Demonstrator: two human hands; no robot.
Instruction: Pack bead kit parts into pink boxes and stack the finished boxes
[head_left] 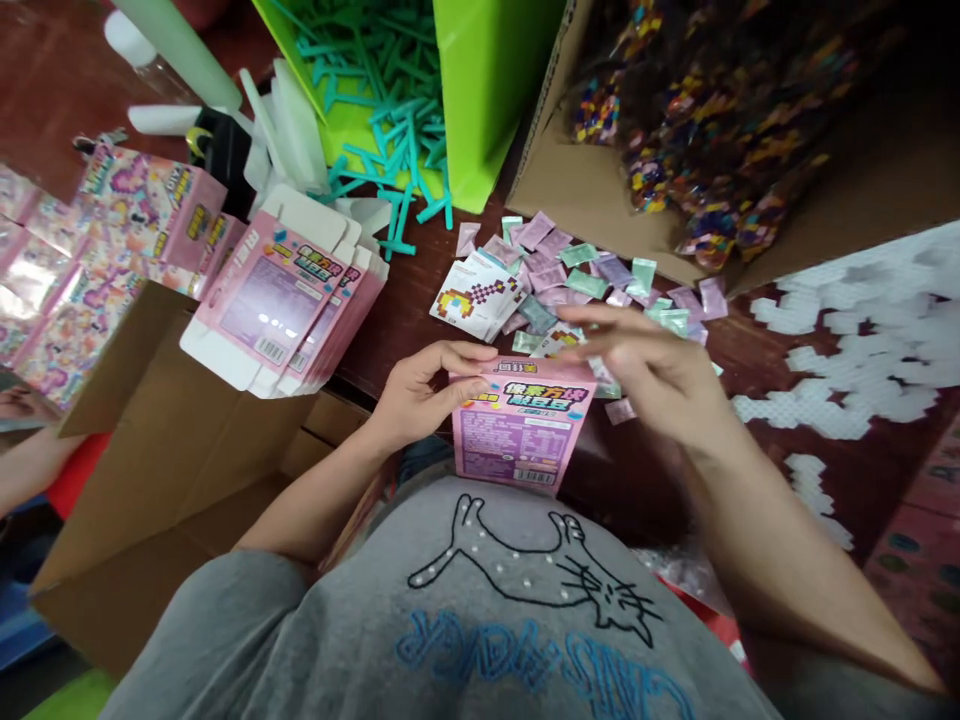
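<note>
A pink and purple box stands close against the grey shirt, its printed side facing up toward me. My left hand grips its upper left corner, thumb on the printed face and fingers along the top edge. Over the box's upper right corner is my right hand, slightly blurred, its fingers stretched out and nothing visible between them. Just beyond the box lie a stack of picture cards and many small pink and green sachets.
Flattened pink boxes are stacked at left, above an open brown carton. A green bin spills teal sticks. Bagged beads fill a carton at back right; white hexagonal pieces lie right. Another person's arm shows far left.
</note>
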